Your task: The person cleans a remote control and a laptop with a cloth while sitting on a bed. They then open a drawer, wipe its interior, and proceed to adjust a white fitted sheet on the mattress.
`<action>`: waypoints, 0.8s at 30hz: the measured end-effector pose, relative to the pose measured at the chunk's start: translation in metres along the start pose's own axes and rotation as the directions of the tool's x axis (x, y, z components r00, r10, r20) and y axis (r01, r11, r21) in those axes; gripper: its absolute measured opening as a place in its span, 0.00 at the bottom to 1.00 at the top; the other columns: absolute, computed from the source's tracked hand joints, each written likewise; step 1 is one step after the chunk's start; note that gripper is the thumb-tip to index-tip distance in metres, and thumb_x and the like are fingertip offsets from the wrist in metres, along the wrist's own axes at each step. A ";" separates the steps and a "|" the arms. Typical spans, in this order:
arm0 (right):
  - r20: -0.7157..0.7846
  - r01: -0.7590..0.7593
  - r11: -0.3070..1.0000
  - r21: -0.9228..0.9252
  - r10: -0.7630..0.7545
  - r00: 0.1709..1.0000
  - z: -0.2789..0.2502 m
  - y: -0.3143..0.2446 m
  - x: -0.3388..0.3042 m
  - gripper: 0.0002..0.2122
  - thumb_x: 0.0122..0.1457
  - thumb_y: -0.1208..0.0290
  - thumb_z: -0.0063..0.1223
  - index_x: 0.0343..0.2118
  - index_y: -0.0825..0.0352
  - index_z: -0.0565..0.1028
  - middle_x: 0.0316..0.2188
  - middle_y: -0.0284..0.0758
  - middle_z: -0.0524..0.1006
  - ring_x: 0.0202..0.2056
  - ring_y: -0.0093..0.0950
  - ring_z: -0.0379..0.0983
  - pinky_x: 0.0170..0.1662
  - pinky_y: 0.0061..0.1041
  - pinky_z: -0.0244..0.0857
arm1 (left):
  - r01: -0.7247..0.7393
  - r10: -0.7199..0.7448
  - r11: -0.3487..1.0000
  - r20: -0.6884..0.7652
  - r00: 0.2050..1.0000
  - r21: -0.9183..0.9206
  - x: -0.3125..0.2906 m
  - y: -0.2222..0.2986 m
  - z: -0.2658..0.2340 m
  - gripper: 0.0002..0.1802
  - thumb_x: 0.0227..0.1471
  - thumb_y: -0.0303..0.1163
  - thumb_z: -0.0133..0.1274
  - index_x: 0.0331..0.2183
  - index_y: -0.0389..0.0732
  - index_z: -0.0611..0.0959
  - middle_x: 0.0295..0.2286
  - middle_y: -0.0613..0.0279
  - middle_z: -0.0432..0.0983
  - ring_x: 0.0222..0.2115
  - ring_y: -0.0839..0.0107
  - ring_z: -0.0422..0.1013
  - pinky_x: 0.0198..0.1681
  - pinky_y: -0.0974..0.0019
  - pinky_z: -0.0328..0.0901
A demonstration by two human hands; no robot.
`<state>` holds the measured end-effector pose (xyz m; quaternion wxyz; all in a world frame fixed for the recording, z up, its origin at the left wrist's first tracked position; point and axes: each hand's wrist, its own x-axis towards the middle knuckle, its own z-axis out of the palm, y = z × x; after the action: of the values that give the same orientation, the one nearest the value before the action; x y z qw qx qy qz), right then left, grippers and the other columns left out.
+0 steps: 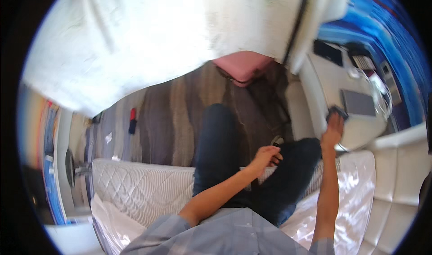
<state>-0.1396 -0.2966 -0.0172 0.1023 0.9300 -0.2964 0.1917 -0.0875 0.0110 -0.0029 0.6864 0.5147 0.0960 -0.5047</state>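
Note:
My left hand (pixel 267 157) is curled closed above my right thigh. Something small and dark shows at its fingers, too blurred to name. A pale loop, perhaps of cable, lies just beyond it. To the right, my right arm is stretched out to a white bedside table (pixel 321 70). There my right hand (pixel 333 130) has its fingers closed on a small dark object (pixel 337 112) at the table's near left edge; its kind does not show. Right beside that object lies a flat grey rectangular item (pixel 358 103).
White cables (pixel 382 95), a black flat device (pixel 328 52) and a desk phone (pixel 362 61) crowd the table's back. A pink suitcase (pixel 245 67) stands on the striped carpet (pixel 180 106). A red-and-blue object (pixel 132 121) lies left. I sit on a quilted mattress (pixel 144 183). A white sheet-like surface (pixel 148 34) fills the top.

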 end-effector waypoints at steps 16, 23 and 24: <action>0.202 -0.105 0.994 0.019 0.099 0.974 0.040 -0.070 0.128 0.27 0.60 0.70 0.42 0.62 0.69 0.56 0.66 0.42 0.51 0.65 0.52 0.45 0.63 0.57 0.41 | -0.013 0.019 0.996 0.061 0.998 -0.092 0.005 0.021 0.009 0.06 0.57 0.36 0.51 0.33 0.45 0.77 0.27 0.64 0.77 0.26 0.73 0.69 0.30 0.67 0.62; 0.125 -0.040 0.999 -0.002 0.040 0.991 0.029 -0.056 0.111 0.25 0.60 0.69 0.40 0.61 0.65 0.58 0.64 0.39 0.55 0.63 0.52 0.50 0.62 0.50 0.48 | 0.022 -0.018 0.998 0.073 0.997 -0.056 -0.005 0.009 0.015 0.07 0.58 0.35 0.50 0.35 0.43 0.76 0.27 0.63 0.77 0.26 0.76 0.70 0.28 0.71 0.63; 0.109 -0.033 0.999 -0.017 0.035 0.993 0.029 -0.053 0.104 0.25 0.59 0.69 0.41 0.61 0.65 0.58 0.64 0.39 0.55 0.63 0.52 0.51 0.62 0.50 0.48 | 0.029 -0.025 0.998 0.073 0.997 -0.052 -0.005 0.006 0.017 0.07 0.58 0.35 0.50 0.35 0.43 0.76 0.27 0.63 0.77 0.26 0.76 0.70 0.28 0.71 0.63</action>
<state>-0.0216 -0.3160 -0.0043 0.0900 0.9330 -0.3189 0.1401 -0.0916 0.0005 0.0120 0.6961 0.4761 0.0914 -0.5295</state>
